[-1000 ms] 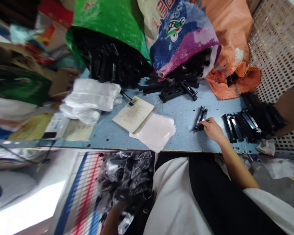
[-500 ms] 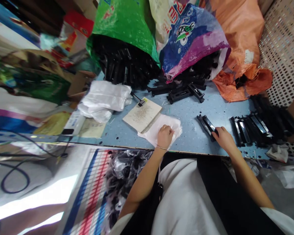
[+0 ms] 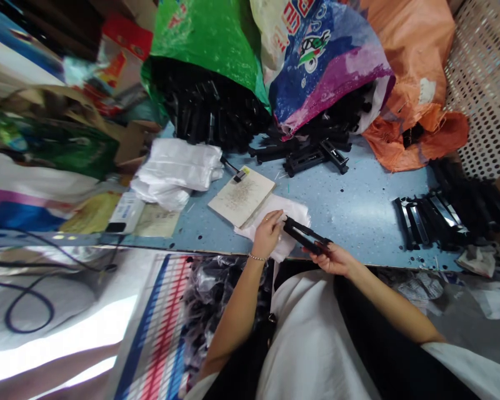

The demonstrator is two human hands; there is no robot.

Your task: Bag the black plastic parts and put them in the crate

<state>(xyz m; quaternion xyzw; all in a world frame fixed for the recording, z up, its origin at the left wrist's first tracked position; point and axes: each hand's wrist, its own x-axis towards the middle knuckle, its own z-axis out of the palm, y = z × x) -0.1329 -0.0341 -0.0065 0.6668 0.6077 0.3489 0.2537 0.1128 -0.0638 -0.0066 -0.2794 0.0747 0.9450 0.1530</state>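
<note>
My right hand (image 3: 330, 258) is closed round the near end of a long black plastic part (image 3: 299, 234) with a lengthwise slot. The part is held at a slant just above the table edge. Its far end points at the fingers of my left hand (image 3: 268, 234), which are pinched together on the edge of a thin white plastic bag (image 3: 280, 249). More white bags (image 3: 295, 208) lie flat underneath. Whether the part's tip is inside the bag's mouth I cannot tell.
A stained board (image 3: 241, 197) with a black-handled tool (image 3: 239, 175) lies beside the bags. Folded white bags (image 3: 179, 164) are left of it. Black parts (image 3: 435, 219) are lined up at right; others spill from a green sack (image 3: 208, 33) and a blue-purple sack (image 3: 329, 72).
My right hand has lifted the black part off the table and carried it left to my left hand. The left hand has moved slightly left, its fingers raising the bag's edge.
</note>
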